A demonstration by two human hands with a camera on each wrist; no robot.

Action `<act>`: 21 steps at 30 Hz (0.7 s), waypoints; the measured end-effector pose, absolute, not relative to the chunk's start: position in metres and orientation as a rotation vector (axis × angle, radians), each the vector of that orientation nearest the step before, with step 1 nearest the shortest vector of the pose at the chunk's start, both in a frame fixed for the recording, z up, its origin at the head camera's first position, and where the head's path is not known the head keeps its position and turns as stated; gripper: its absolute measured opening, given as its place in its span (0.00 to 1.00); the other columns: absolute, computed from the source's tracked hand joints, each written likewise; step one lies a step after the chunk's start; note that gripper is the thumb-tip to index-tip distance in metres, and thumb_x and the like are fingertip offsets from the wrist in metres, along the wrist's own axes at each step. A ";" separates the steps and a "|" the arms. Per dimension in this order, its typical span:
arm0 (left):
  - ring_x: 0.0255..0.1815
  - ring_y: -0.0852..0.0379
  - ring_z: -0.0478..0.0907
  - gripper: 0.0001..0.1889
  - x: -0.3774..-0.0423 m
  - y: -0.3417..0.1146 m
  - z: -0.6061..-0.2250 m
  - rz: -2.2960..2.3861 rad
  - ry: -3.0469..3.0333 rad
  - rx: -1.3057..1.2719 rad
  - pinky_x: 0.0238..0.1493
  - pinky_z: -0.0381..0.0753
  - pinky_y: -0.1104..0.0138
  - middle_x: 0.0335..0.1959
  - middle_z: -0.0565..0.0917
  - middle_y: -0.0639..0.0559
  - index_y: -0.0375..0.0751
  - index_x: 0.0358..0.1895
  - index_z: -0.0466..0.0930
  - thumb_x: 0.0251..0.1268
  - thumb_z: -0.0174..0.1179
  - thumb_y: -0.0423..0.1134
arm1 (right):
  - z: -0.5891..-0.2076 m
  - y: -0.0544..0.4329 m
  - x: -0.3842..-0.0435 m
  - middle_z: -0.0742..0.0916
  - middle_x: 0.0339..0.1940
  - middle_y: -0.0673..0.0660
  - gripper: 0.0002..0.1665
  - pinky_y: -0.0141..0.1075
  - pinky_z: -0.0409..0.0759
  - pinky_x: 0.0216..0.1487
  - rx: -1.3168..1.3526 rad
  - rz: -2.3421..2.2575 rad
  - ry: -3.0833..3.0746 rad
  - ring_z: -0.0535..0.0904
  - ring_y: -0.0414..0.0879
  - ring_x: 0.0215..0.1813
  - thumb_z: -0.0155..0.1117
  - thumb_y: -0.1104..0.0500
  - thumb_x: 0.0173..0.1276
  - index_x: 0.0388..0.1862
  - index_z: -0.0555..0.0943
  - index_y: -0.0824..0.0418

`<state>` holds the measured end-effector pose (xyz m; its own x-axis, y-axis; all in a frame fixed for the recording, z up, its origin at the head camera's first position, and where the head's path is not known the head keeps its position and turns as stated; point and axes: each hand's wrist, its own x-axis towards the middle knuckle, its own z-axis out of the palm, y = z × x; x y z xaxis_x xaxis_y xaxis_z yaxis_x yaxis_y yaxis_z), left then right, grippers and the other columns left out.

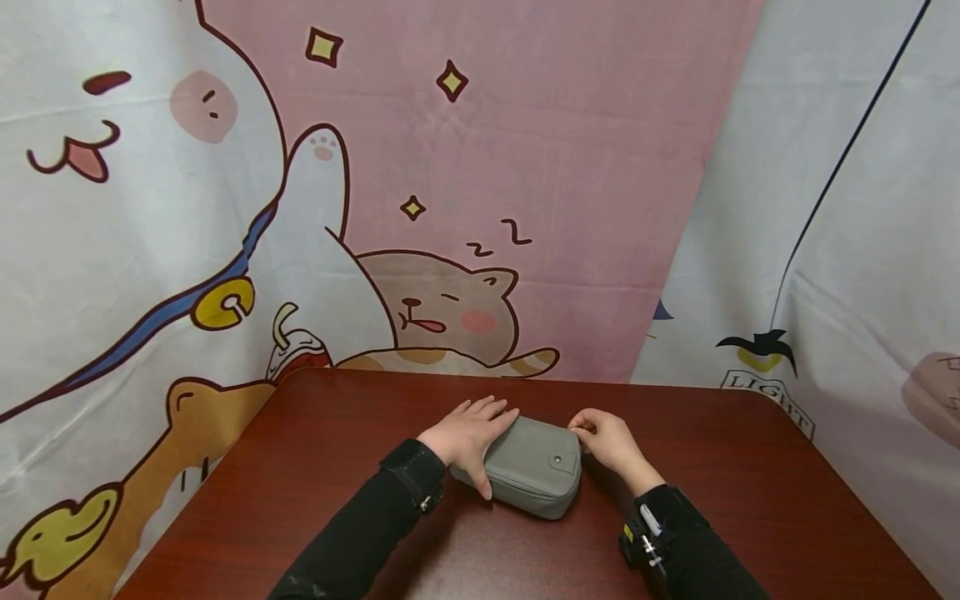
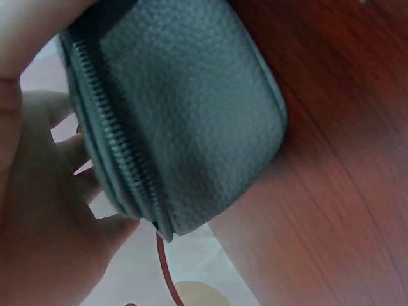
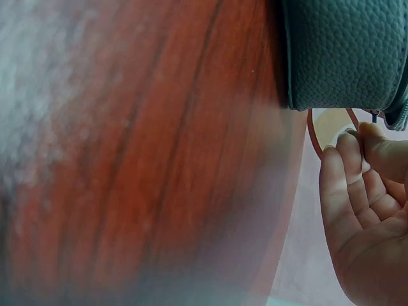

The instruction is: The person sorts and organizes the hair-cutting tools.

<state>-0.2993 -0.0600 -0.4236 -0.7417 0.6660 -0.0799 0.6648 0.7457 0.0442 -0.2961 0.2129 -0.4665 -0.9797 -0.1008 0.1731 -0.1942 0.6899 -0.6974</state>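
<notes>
A grey zippered pouch [image 1: 534, 458] of pebbled leather lies on the table, a snap tab on its top. My left hand [image 1: 471, 437] grips its left end, the thumb on the near side and the fingers spread over the far side. In the left wrist view the zipper [image 2: 118, 137] runs along the edge of the pouch, next to that hand. At the far right corner, my right hand [image 1: 609, 440] pinches the zipper pull [image 3: 374, 117] between thumb and index finger. The fingertips hide most of the pull.
The pouch stands on a reddish-brown wooden table [image 1: 300, 492]. Behind the table's far edge hangs a cloth [image 1: 585, 208] printed with cartoon animals. Straps with small devices [image 1: 645, 537] are worn on the wrists over black sleeves.
</notes>
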 end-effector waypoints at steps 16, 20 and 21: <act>0.68 0.52 0.62 0.69 -0.309 -0.059 -0.434 -0.043 2.931 1.166 0.67 0.65 0.57 0.69 0.66 0.51 0.51 0.77 0.58 0.20 0.82 0.67 | -0.465 0.216 -0.298 0.81 0.27 0.48 0.09 0.38 0.72 0.32 0.397 0.873 -2.797 0.72 0.43 0.29 0.66 0.66 0.68 0.29 0.83 0.54; 0.68 0.53 0.62 0.69 -0.309 -0.058 -0.434 -0.050 2.933 1.165 0.67 0.65 0.57 0.69 0.66 0.52 0.52 0.77 0.58 0.20 0.81 0.68 | -0.464 0.218 -0.296 0.79 0.26 0.47 0.10 0.38 0.71 0.32 0.441 0.819 -2.793 0.71 0.43 0.28 0.65 0.65 0.68 0.28 0.82 0.53; 0.68 0.53 0.62 0.69 -0.309 -0.058 -0.434 -0.052 2.934 1.164 0.66 0.65 0.57 0.69 0.66 0.52 0.53 0.77 0.58 0.20 0.81 0.68 | -0.464 0.219 -0.296 0.79 0.25 0.47 0.10 0.38 0.71 0.32 0.450 0.813 -2.790 0.71 0.43 0.28 0.65 0.65 0.68 0.28 0.82 0.53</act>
